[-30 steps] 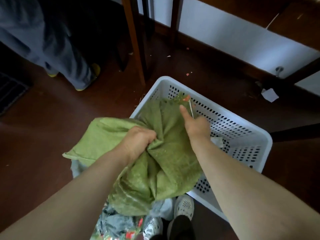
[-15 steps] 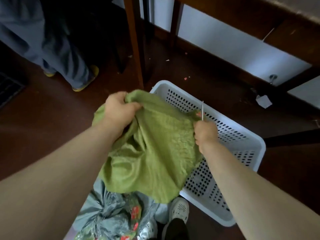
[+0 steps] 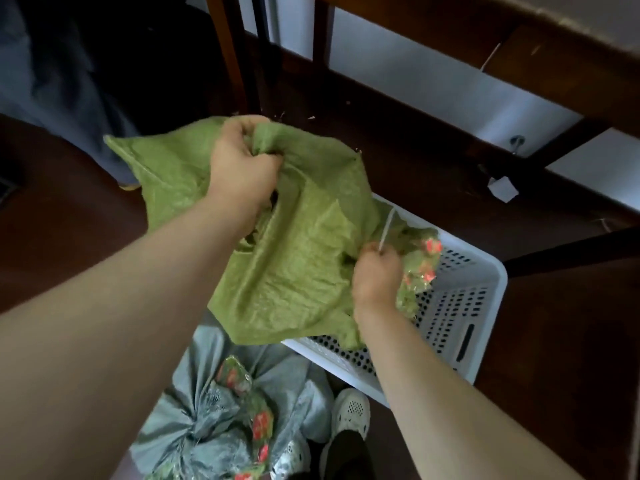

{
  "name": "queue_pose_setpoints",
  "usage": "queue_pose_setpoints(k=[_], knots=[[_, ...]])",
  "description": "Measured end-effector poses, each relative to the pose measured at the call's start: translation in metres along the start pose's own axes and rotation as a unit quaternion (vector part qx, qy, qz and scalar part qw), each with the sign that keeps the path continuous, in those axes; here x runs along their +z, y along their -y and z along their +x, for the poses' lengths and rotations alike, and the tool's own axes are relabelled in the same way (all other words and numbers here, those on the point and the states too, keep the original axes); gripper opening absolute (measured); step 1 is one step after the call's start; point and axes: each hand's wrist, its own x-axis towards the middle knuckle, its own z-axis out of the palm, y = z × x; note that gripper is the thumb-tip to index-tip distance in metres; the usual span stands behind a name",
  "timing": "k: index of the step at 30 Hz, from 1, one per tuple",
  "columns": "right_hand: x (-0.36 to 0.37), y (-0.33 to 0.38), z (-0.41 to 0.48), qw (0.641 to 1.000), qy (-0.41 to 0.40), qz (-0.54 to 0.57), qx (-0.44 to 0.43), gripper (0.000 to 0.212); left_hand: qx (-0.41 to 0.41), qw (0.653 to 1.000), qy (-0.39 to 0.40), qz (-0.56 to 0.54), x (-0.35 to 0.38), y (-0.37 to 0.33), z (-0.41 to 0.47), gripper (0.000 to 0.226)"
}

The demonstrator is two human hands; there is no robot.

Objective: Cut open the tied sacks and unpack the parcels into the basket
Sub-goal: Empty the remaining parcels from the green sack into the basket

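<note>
Left hand (image 3: 242,168) grips the far end of the green woven sack (image 3: 298,271), right hand (image 3: 375,275) seemingly its mouth, over the white plastic basket (image 3: 460,327).

Both bare arms reach forward. The left hand (image 3: 242,164) clenches the sack (image 3: 301,258) high; the right hand (image 3: 375,275), lower, grips its bunched end.

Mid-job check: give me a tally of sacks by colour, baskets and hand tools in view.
Green woven sack: 1
Grey tied sack: 1
White perforated plastic basket: 1
Thin pale tool held in the right hand: 1
Total: 4
</note>
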Motion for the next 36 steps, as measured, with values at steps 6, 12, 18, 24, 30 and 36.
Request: queue_pose_setpoints(k=[6, 12, 18, 24, 30, 36], knots=[[0.002, 0.015, -0.007, 0.992, -0.019, 0.123, -0.002, 0.028, -0.017, 0.998, -0.009, -0.055, -0.004, -0.009, -0.006, 0.059], [-0.013, -0.04, -0.01, 0.99, 0.056, -0.077, 0.101, 0.011, -0.079, 0.996, 0.027, 0.011, -0.006, 0.034, -0.027, 0.045], [-0.032, -0.036, 0.017, 0.994, -0.014, -0.092, 0.049, 0.025, -0.174, 0.97, 0.14, 0.092, -0.017, 0.092, -0.06, 0.04], [-0.002, 0.0, 0.052, 0.958, 0.073, -0.276, -0.004, 0.045, -0.213, 0.953, 0.189, 0.108, -0.019, 0.101, -0.083, 0.035], [-0.011, -0.039, 0.063, 0.947, 0.058, -0.317, -0.006, 0.011, -0.295, 0.918, 0.196, 0.176, -0.033, 0.12, -0.093, 0.016], [-0.039, -0.069, 0.04, 0.936, 0.076, -0.329, -0.105, 0.016, -0.424, 0.9, -0.072, 0.069, -0.045, 0.118, -0.052, 0.152]])
